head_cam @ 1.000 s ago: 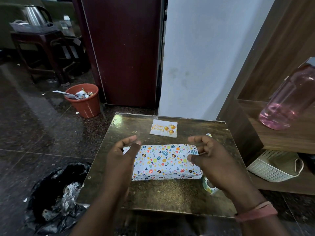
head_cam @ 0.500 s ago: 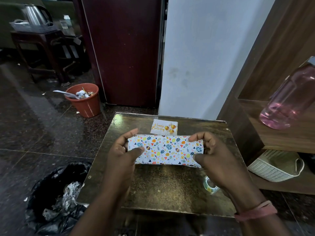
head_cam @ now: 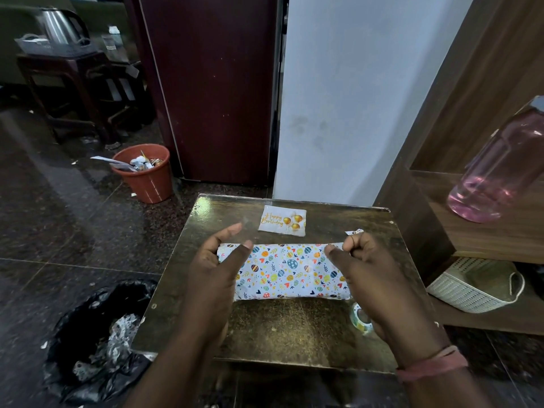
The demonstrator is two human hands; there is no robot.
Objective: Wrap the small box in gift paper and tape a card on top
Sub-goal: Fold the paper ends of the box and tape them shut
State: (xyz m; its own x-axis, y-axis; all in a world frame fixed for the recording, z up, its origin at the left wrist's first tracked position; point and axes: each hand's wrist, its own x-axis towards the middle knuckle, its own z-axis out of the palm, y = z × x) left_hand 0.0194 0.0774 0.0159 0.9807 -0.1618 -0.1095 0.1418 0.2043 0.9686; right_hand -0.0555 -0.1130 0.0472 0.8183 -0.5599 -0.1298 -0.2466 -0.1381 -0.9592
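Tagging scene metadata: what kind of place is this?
Probably a home, likely a living or kitchen-side area: a kettle on a side table, a maroon fridge, a waste bin on polished stone floor.

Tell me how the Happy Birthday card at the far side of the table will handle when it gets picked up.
The Happy Birthday card looks thin and lies flat on the table, so it is probably very light and may flex. Lying flush on that glossy top, its edge may be hard to catch; sliding it first could help. Being flat, it should not roll or tip.
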